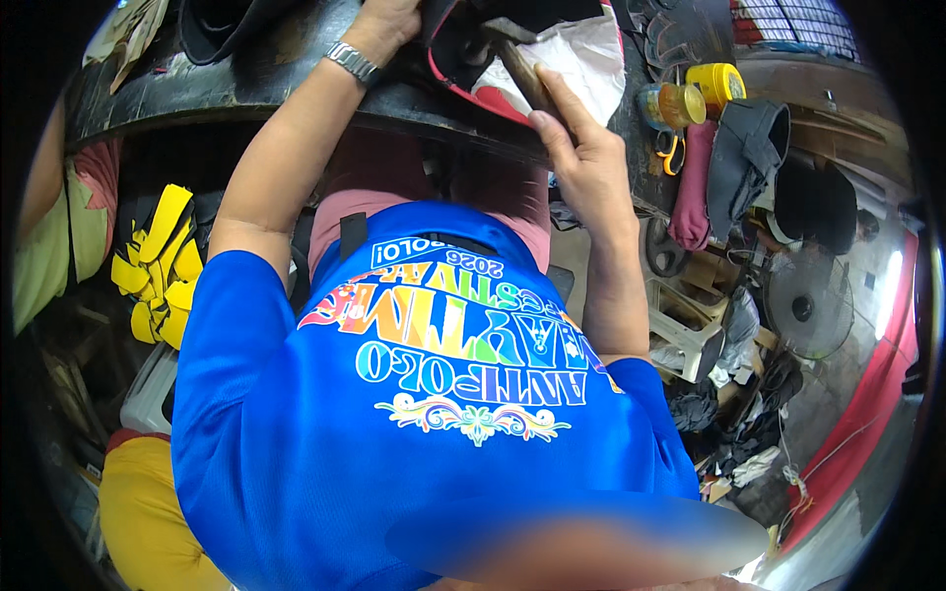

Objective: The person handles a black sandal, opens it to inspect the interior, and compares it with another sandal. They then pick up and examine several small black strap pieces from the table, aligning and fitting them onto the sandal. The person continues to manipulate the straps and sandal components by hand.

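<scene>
- Two bare hands work at the dark, curved-edged table [251, 84], which serves as the landmark here.
- Right hand [591, 163], over the table's near edge: its grip is narrow, thumb and forefinger closed on the lower end of a brown stick-like piece [522, 74].
- That brown piece lies between thumb and forefinger and slants out beyond the fingertips, away from the person, over the table.
- Left hand [386, 22], above the table with a metal-banded watch [352, 61] at its wrist: the fingers run out of view, so I cannot tell how far open its grip is or what it has hold of.
- A black piece with red edging [455, 59] is at the table's near edge, between the hands, just beside the left one.
- White sheet material [591, 64] sits against it, beneath and beside the brown piece.
- Toward the table's right end: a yellow container [717, 85], a jar [680, 106] and orange-handled scissors [670, 154].
- Below the table's left part: a bunch of yellow strips [163, 261].
- Right of the table, lower down: a round fan [808, 305] and a pale plastic stool [690, 330].
</scene>
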A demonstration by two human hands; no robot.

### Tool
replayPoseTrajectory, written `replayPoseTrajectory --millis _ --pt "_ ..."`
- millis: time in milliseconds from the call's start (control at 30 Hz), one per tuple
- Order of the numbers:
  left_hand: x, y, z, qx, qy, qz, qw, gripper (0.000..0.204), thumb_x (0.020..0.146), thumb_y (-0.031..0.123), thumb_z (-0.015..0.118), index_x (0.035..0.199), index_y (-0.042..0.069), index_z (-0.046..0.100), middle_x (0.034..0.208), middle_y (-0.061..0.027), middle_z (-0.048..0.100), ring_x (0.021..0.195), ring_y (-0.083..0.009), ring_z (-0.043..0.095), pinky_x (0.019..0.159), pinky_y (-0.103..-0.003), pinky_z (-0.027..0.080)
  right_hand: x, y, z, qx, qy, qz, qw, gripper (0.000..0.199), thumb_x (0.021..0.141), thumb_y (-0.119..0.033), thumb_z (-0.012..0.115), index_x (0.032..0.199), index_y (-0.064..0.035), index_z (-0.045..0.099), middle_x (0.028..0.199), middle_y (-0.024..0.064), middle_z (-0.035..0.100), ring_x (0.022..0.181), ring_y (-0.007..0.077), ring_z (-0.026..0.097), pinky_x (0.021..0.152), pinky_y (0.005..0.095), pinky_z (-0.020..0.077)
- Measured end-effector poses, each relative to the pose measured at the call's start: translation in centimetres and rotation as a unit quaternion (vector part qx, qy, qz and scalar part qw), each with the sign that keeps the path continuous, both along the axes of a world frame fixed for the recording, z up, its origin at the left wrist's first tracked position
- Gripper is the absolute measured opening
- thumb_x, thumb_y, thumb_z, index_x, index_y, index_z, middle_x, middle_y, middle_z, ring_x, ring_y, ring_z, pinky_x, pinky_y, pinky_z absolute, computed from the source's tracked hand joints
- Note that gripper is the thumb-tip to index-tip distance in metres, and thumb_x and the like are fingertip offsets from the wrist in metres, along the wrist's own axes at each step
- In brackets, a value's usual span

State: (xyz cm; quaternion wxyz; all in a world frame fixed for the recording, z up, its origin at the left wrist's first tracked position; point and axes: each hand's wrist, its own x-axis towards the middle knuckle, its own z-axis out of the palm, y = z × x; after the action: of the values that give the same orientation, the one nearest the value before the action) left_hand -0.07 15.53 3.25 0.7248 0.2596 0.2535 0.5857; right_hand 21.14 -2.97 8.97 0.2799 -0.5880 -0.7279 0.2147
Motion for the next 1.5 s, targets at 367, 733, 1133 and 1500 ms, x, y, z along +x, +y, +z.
replayPoseTrajectory --millis 367,733,1133,1500 --pt "-0.6 -0.6 0.7 0.032 -0.038 -0.01 0.999 0.032 0.097 0.031 0.064 0.112 0.003 0.067 0.104 -0.0096 0.073 0.091 -0.0216 0.071 0.085 -0.037 0.056 0.2 0.3 -0.9 -0.021 0.02 -0.044 0.999 0.049 0.098 -0.012 0.062 0.146 -0.0151 0.053 0.133 0.0168 0.064 0.118 0.0205 0.064 0.098 0.031 0.0475" --pt "-5.6 -0.5 3.3 -0.005 0.119 -0.111 0.987 0.037 0.101 0.036 0.061 0.102 0.001 0.071 0.091 -0.0083 0.074 0.073 -0.0179 0.071 0.067 -0.031 0.059 0.1 0.9 0.0 0.21 0.009 0.054 0.976 0.055 0.099 -0.011 0.06 0.151 -0.0108 0.043 0.137 0.0152 0.062 0.108 0.0176 0.067 0.09 0.0288 0.0526" --pt "-4.4 -0.2 1.8 0.003 0.158 -0.073 0.985 0.032 0.097 0.034 0.067 0.101 0.002 0.074 0.092 -0.0073 0.075 0.077 -0.0164 0.071 0.069 -0.03 0.057 0.3 2.8 -1.5 -0.009 -0.069 -0.097 0.993 0.052 0.095 -0.038 0.061 0.145 -0.0342 0.05 0.092 0.0273 0.069 0.091 0.0466 0.067 0.083 0.0505 0.0524" --pt "-5.0 -0.4 0.6 -0.015 0.219 -0.01 0.976 0.035 0.098 0.039 0.065 0.094 0.006 0.074 0.077 -0.0023 0.071 0.058 -0.011 0.062 0.052 -0.025 0.048 1.2 -0.4 -2.1 -0.012 -0.063 -0.077 0.995 0.055 0.098 -0.006 0.061 0.151 -0.0106 0.045 0.127 0.0105 0.068 0.097 0.0153 0.069 0.084 0.0269 0.0531"
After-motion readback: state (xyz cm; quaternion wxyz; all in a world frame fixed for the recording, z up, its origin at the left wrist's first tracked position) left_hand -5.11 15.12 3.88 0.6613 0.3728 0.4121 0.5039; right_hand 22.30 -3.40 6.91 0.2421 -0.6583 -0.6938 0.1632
